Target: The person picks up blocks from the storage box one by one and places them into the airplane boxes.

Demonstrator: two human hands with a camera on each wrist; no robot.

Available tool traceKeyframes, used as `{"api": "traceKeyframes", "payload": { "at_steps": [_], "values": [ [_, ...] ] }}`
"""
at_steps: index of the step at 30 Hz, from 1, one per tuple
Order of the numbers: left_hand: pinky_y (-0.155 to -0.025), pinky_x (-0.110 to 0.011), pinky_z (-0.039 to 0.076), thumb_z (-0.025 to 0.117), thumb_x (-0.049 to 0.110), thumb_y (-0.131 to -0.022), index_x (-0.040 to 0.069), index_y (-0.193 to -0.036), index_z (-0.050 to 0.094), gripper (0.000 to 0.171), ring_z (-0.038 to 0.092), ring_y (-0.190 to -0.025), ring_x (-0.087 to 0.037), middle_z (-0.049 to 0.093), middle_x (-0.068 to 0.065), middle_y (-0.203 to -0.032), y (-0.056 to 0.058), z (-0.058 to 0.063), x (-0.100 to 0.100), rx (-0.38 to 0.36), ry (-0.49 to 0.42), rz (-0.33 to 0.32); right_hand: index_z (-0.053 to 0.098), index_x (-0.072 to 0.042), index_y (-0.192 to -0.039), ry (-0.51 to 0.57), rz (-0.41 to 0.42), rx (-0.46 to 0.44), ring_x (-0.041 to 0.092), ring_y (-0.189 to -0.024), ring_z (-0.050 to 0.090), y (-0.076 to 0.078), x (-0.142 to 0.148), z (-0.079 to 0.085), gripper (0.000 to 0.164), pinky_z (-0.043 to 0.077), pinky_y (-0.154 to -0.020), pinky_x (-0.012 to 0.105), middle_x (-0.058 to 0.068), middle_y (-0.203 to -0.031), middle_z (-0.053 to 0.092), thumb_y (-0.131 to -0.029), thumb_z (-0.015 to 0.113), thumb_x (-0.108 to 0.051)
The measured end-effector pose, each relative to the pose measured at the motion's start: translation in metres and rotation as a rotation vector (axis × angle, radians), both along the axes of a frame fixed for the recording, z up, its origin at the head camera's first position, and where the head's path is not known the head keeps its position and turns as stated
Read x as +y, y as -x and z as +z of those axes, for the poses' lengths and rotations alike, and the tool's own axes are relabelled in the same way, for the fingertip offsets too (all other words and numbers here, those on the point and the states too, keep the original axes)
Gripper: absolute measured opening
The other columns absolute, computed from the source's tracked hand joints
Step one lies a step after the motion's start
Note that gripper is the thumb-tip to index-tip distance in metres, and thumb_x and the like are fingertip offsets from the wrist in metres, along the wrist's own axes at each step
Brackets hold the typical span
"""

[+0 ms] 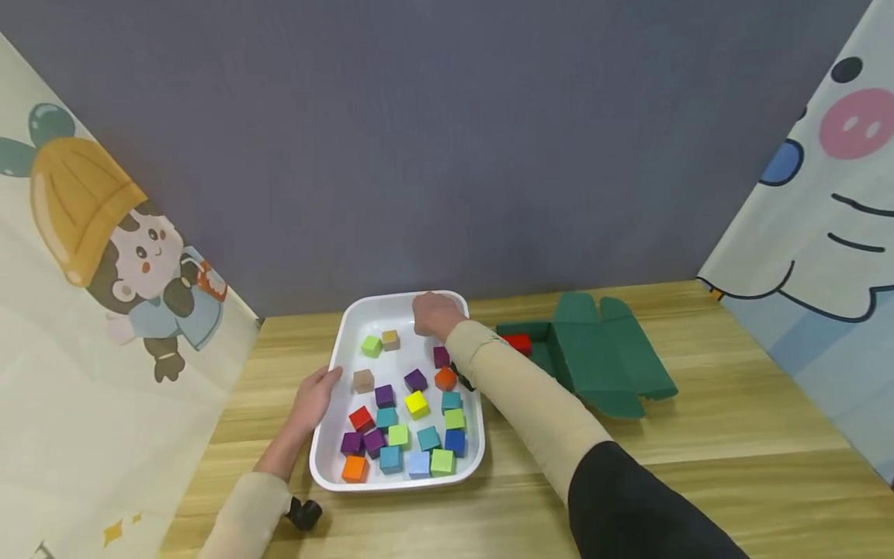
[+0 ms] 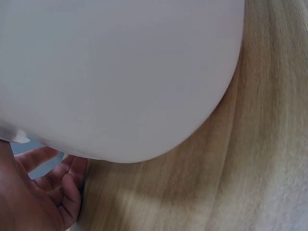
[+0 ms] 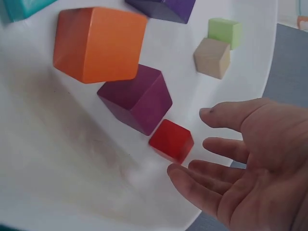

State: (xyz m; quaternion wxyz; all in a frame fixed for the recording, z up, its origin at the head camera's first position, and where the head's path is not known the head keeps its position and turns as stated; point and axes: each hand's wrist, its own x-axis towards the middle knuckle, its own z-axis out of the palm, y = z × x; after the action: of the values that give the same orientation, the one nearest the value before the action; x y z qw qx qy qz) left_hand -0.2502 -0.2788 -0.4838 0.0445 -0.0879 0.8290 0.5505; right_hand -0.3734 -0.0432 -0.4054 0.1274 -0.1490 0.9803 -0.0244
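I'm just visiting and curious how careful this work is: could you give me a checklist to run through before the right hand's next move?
1. Left hand holding the tray by its side: ok.
2. Right hand free, nothing held: ok, fingers spread near the red cube.
3. Red cube gripped: not ok, it lies on the tray floor.
4. Red cube apart from the purple cube: cannot tell, they look very close.
5. Green box open: ok, its lid is folded back.
6. Room inside the box: cannot tell, the right arm hides part.
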Motion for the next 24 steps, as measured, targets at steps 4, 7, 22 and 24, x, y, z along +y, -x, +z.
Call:
{"api": "traceKeyframes", "payload": {
  "at_steps": [4,7,22,24],
  "values": [
    [-0.067,-0.039,0.060,0.043,0.041,-0.102,-0.005,-0.136,0.048,0.057,0.067,-0.082,-0.026,0.065,-0.024,-0.103,0.000,0.000,-0.002,-0.004,-0.004,0.002,0.065,-0.012,-0.098,0.004,0.025,0.002,0.017,-0.075,0.055,0.002,-0.001,-0.003,0.012,0.048,-0.060,0.028,0.003,-0.096,0.063,-0.094,0.055,-0.017],
    [-0.067,-0.039,0.060,0.043,0.041,-0.102,-0.004,-0.137,0.048,0.057,0.067,-0.082,-0.026,0.065,-0.024,-0.103,-0.001,-0.002,-0.002,-0.007,-0.013,0.003,0.065,-0.012,-0.097,-0.006,0.050,0.022,0.016,-0.073,0.052,0.004,-0.002,-0.010,0.010,0.046,-0.060,0.027,0.003,-0.093,0.062,-0.093,0.056,-0.015],
    [-0.068,-0.038,0.059,0.043,0.042,-0.102,-0.004,-0.137,0.048,0.058,0.066,-0.083,-0.025,0.065,-0.023,-0.104,0.002,0.000,-0.002,-0.013,0.011,-0.004,0.060,-0.011,-0.104,0.003,0.123,0.023,0.017,-0.084,0.054,0.001,-0.005,-0.006,0.013,0.049,-0.073,0.028,0.003,-0.099,0.060,-0.091,0.062,-0.013],
    [-0.068,-0.038,0.060,0.043,0.042,-0.102,-0.004,-0.137,0.048,0.058,0.066,-0.082,-0.025,0.065,-0.023,-0.104,0.002,0.001,-0.001,-0.011,0.011,-0.001,0.059,-0.012,-0.103,-0.007,0.156,0.017,0.017,-0.084,0.054,-0.003,-0.001,0.004,0.013,0.050,-0.073,0.028,0.002,-0.096,0.059,-0.091,0.063,-0.013]
  ]
}}
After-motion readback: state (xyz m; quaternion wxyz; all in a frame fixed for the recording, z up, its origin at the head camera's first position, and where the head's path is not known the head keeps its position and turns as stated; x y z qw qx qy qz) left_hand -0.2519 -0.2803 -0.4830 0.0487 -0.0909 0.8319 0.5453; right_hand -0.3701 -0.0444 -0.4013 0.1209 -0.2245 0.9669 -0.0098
